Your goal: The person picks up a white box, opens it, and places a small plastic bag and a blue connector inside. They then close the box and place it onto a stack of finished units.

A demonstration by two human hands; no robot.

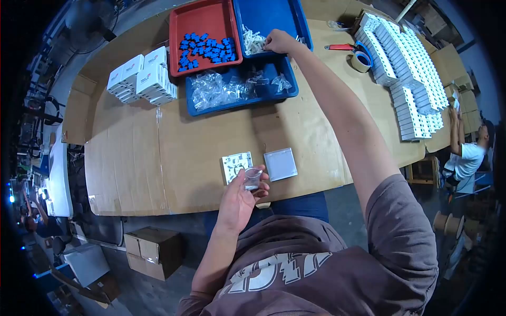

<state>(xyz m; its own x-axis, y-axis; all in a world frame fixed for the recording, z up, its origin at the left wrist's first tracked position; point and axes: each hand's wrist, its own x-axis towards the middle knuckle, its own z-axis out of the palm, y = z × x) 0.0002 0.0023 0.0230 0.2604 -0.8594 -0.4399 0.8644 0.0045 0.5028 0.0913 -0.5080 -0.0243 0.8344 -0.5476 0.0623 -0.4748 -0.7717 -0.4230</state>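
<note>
My left hand (241, 196) is closed around a small clear plastic cup (252, 178) above the table's near edge. Something whitish shows at the cup's bottom. Just beyond that hand lies a white square with black printed shapes (230, 164). A white box (281, 164), flat and square, rests to its right. My right hand (278, 42) reaches far forward into the upper blue tray (274, 16), its fingers closed together at a pile of small white parts (253, 41). What its fingertips grip, if anything, is hidden.
A red tray (203, 18) holds blue pieces (191, 52). The lower blue tray (242, 105) contains clear plastic pieces (213, 89). White boxes (150, 79) are stacked left, and more white boxes (406, 68) right, near tape rolls (360, 61). A person (466, 152) is at far right.
</note>
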